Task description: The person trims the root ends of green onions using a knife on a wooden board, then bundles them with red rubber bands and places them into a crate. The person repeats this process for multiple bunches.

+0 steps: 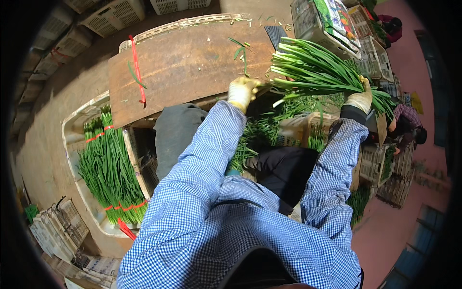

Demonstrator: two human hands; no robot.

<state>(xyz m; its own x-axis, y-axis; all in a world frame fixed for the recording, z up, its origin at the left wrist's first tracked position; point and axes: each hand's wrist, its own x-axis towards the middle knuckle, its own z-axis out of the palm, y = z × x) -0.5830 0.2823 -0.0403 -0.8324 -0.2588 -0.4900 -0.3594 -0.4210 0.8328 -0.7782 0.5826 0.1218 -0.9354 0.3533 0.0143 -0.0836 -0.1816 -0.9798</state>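
My right hand point(362, 96), in a pale work glove, grips a loose bunch of garlic chives point(317, 68) by the leafy part. The pale cut stem ends point left, over the right end of a brown wooden board point(173, 65). At the board's near edge is my left hand point(243, 93), also gloved, its fingers curled; whether something small is between them is hidden. Chive scraps point(241, 52) lie just beyond it. Toward the board's left end, a red tie strip point(136, 68) runs across the wood, with a single green leaf point(135, 76) over it.
A plastic crate point(68, 144) at left holds chive bundles point(112, 169) bound with red ties. Loose chive trimmings point(260, 130) are heaped below my hands. Crates point(308, 21) stand at the far right, where two other people point(408, 119) work. More crates point(112, 18) line the far left.
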